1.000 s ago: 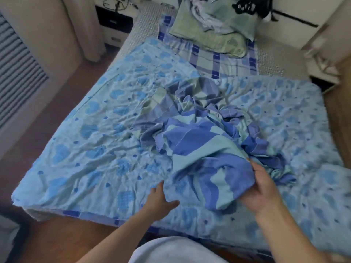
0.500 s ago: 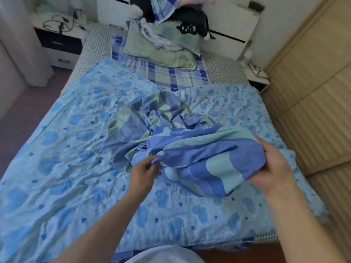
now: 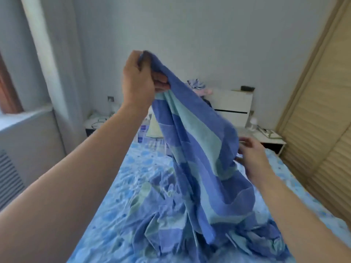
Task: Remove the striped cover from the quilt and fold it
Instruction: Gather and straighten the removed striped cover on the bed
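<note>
**Striped cover lifted over the bed**

A pale wall and a white headboard [image 3: 234, 106] stand behind the bed, where the blue-patterned quilt [image 3: 133, 179] lies spread. The left hand [image 3: 138, 80] grips the striped cover [image 3: 197, 149] high up; it hangs down onto the quilt. The right hand [image 3: 250, 154] touches its side, fingers loosely spread.

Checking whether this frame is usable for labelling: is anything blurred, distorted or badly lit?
Head view: the right hand is motion-smeared, the left hand and the striped cover are mildly soft; wide-angle bending shows in the wardrobe; lighting is dim and bluish, with no glare.
</note>
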Tool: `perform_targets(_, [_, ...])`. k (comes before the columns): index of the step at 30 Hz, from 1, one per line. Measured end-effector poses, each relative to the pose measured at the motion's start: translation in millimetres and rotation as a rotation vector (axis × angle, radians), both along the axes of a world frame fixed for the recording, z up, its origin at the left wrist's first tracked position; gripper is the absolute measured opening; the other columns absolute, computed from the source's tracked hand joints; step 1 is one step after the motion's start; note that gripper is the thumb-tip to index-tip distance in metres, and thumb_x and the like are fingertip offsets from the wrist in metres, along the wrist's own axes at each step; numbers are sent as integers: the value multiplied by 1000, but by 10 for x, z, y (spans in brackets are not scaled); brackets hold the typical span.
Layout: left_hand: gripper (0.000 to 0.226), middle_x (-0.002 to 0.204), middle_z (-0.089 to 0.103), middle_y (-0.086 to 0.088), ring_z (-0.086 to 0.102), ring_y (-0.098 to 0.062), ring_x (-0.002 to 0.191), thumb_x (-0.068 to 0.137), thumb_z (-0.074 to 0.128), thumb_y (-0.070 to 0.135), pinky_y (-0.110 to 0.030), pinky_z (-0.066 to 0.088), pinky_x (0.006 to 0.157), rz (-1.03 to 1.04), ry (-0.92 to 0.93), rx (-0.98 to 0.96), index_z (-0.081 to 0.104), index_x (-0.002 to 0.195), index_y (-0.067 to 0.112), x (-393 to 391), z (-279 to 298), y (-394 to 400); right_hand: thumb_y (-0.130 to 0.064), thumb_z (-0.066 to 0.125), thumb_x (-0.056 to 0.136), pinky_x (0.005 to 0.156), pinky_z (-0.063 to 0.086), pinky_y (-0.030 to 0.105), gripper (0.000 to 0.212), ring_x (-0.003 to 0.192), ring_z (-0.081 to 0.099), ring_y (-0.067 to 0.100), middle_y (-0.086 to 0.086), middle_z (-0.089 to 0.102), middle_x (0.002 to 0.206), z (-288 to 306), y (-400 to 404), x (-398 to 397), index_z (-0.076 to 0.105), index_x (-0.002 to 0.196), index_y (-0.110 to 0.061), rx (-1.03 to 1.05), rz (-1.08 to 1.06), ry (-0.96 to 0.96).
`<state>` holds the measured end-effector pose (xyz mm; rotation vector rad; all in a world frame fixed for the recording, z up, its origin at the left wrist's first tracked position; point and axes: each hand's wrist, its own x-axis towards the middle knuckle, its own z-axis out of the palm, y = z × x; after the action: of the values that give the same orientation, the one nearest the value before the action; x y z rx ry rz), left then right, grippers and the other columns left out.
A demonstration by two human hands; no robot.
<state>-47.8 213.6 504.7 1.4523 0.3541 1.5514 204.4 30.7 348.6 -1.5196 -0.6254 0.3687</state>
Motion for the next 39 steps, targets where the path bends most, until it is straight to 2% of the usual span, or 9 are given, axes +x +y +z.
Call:
perform_targets(4, [24,47,46,3,44,-13,42,103,42,20,-31,54,48,110,-4,0,47,79,22,-280,-64,186,1,56,94,72,50,29,44,91,60,22,9,60,115,-701,151,-117,47,134,-16,-507,212,-195])
perform_targets(11, [27,49,48,8,48,-16,48,104,42,22,-33,53,54,199,-1,-87,44,77,21,-858,-452,287,-42,62,88,76,49,35,16,85,60,15,-3,67,102,-1620,314,-1082,62,101,-32,-1072,848,-577])
perform_targets(17, [23,70,54,7,54,-2,59,99,45,21,-26,46,62,631,108,-454,53,79,27,-2105,-2323,292,-25,47,101,81,49,27,18,102,64,25,0,65,107,-2713,-92,-1749,56,116,-20,-1658,1354,23])
perform_targets(19, [19,76,62,-4,66,-8,68,94,51,10,-27,51,66,678,586,-595,62,81,18,-2597,-3333,66,-17,52,96,56,46,17,20,95,65,25,0,62,99,-2949,-250,-1743,60,114,-17,-1549,1198,-192])
perform_targets(22, [17,92,69,-26,66,-41,87,91,53,10,-44,53,78,448,1280,-922,62,81,0,-3076,-4550,-457,-11,51,91,60,46,24,12,76,55,20,3,58,86,-3217,-422,-1520,61,93,-18,-1405,880,-261])
perform_targets(25, [28,91,68,-21,62,-37,86,96,46,24,-39,46,75,364,1467,-1044,61,79,7,-3264,-5146,-885,-13,50,93,74,47,29,16,83,59,23,1,62,83,-3429,-394,-1307,60,82,-17,-1432,781,-305])
perform_targets(29, [27,86,66,-12,60,-33,85,94,47,26,-39,48,79,378,1600,-1132,63,81,10,-3539,-5463,-1113,-17,53,96,99,44,33,30,121,55,28,8,59,132,-3730,139,-1219,61,124,-17,-1391,702,-485])
perform_targets(35, [16,75,64,-6,60,-32,78,85,51,16,-37,48,73,438,1744,-1132,60,72,12,-3905,-5599,-1086,-30,60,90,105,37,43,88,134,38,38,14,31,153,-4334,721,-1250,5,157,-18,-1562,425,-390])
perform_targets(39, [20,75,70,-9,66,-33,74,91,49,15,-43,53,73,431,1601,-1138,61,75,12,-3754,-5679,-850,0,59,81,74,51,48,22,91,62,42,20,66,94,-4437,-30,-1604,65,102,-7,-1089,476,-745])
